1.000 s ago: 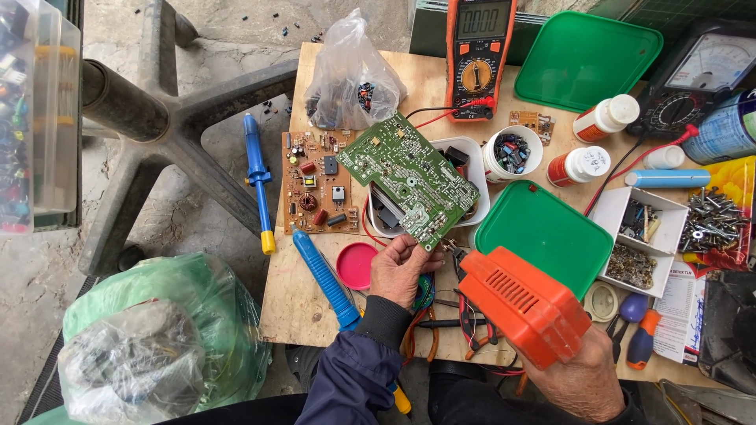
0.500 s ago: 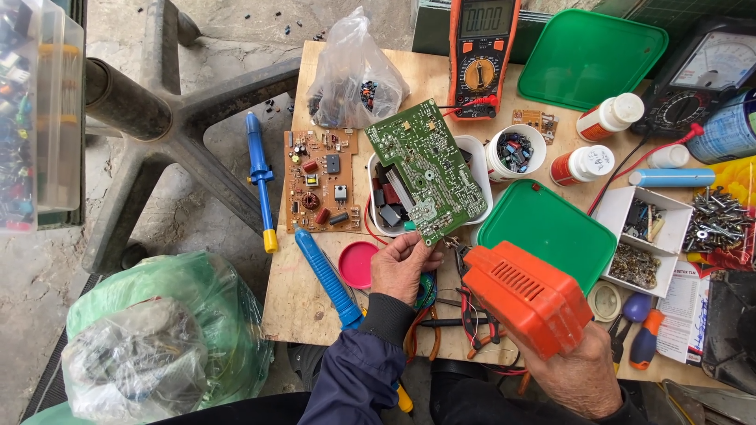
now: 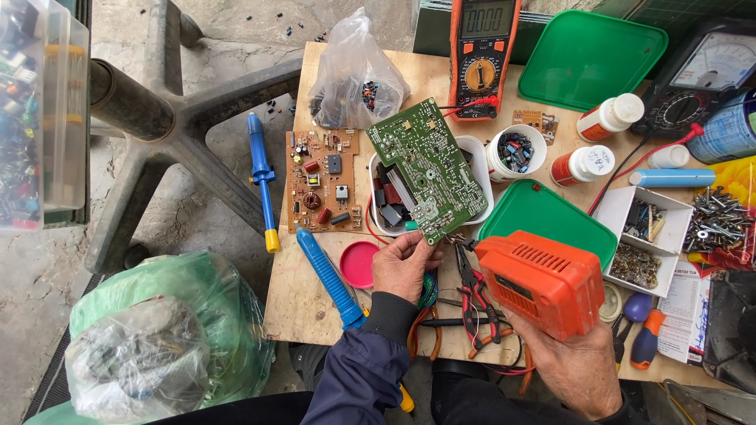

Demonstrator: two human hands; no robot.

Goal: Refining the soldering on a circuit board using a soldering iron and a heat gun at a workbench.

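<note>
Pinching the lower corner of a green circuit board (image 3: 426, 171), the left hand (image 3: 404, 266) has its fingers closed on the edge, tilting the board above a white tub (image 3: 479, 169) of parts. At four o'clock from it, the right hand (image 3: 579, 366) wraps fully around the grip of an orange soldering gun (image 3: 538, 278). A brown circuit board (image 3: 321, 181) lies flat at nine o'clock from the green one; red-handled pliers (image 3: 476, 303) rest between the hands.

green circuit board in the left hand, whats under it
A white square tub on the table sits under the green circuit board held by the left hand. Dark and grey parts show at the tub's left side; the rest of its contents are covered.
</note>
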